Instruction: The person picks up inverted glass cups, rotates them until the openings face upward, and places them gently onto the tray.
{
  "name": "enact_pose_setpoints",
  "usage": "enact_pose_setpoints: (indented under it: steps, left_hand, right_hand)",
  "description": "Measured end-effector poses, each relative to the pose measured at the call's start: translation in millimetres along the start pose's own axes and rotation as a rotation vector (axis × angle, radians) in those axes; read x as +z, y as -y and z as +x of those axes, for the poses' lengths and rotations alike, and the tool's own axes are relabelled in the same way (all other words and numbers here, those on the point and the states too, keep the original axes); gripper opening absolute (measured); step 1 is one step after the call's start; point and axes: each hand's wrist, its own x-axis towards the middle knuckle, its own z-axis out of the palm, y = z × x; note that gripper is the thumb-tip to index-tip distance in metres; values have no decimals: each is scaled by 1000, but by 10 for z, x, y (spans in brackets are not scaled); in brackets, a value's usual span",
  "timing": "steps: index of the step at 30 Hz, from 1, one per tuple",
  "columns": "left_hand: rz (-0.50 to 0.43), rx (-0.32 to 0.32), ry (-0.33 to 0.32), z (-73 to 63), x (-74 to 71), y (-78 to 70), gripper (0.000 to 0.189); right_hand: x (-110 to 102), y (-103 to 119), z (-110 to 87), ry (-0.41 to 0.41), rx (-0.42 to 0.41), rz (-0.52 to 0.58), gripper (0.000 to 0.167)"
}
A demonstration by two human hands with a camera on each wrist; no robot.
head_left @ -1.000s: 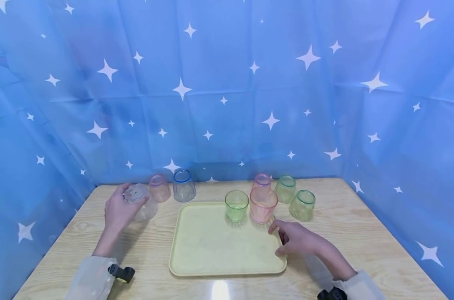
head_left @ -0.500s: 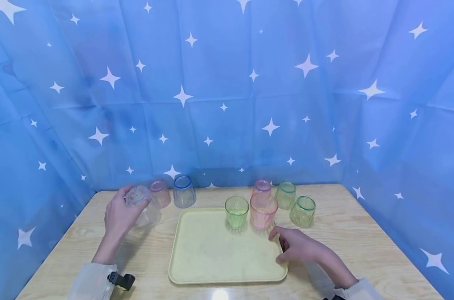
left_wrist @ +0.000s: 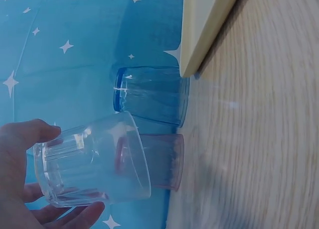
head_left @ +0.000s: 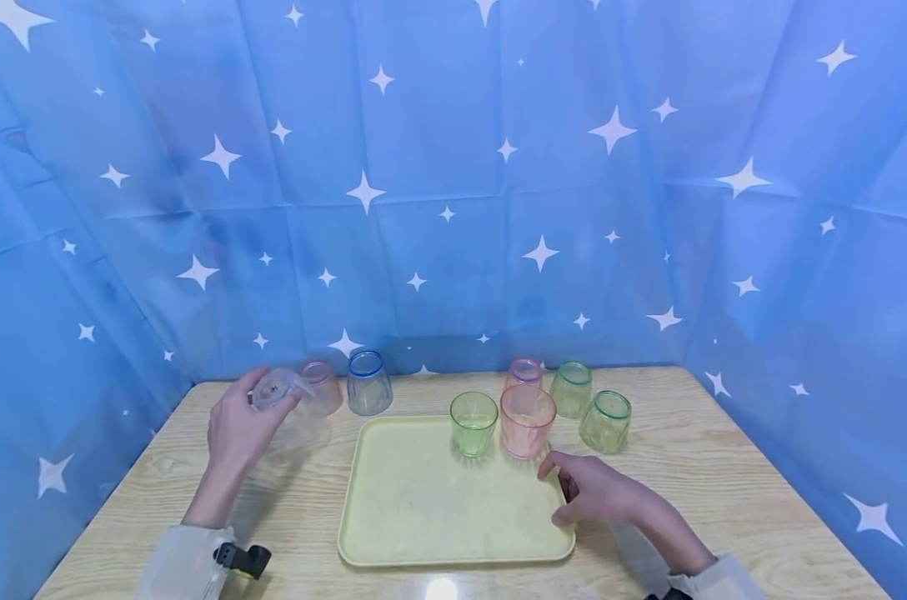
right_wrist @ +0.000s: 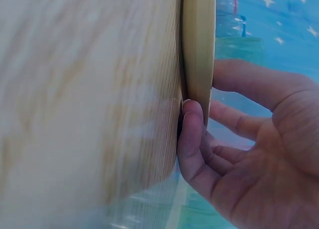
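In the head view my left hand (head_left: pixel 239 425) grips a clear cup (left_wrist: pixel 99 159) by its base. The cup is mouth-down and tilted; in the left wrist view its rim hangs off the tabletop. Behind it, mouth-down, stand a pink cup (head_left: pixel 320 392) and a blue-rimmed cup (head_left: pixel 368 387). My right hand (head_left: pixel 599 492) holds the right edge of a pale yellow tray (head_left: pixel 453 508), with fingers curled about the rim in the right wrist view. Upright on the tray's back right are a light green cup (head_left: pixel 473 427) and a larger pink cup (head_left: pixel 527 425).
Right of the tray's back corner, two green-rimmed cups (head_left: pixel 571 392) stand mouth-down. A pink cup with a purplish rim (head_left: pixel 524 372) is partly hidden behind the upright pink one. A blue star-patterned curtain (head_left: pixel 453 208) encloses the wooden table (head_left: pixel 686 442) at the back and sides.
The clear cup has risen in my left hand and tilted, its mouth swinging to the right. My right hand keeps its place at the tray edge. The head view has shifted slightly.
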Motion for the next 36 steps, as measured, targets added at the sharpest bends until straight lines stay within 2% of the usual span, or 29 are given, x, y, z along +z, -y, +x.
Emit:
enact_pose_setpoints:
  steps: [8, 14, 24, 30, 36]
  left_hand:
    - [1, 22, -10, -4, -18, -70, 78]
    - [-37, 20, -18, -18, -27, -109, 73]
    - [-137, -10, 41, -39, -18, -141, 71]
    - [-253, -23, 115, -61, 7, -145, 68]
    - [-342, -40, 180, -94, 46, -211, 67]
  right_hand:
    - [-12, -4, -2, -2, 2, -6, 49]
    - [-18, -9, -4, 0, 0, -7, 49]
    - [-13, -3, -3, -2, -4, -1, 49]
    - [-16, 8, 3, 0, -13, 1, 49]
    - [-12, 8, 2, 1, -17, 5, 49]
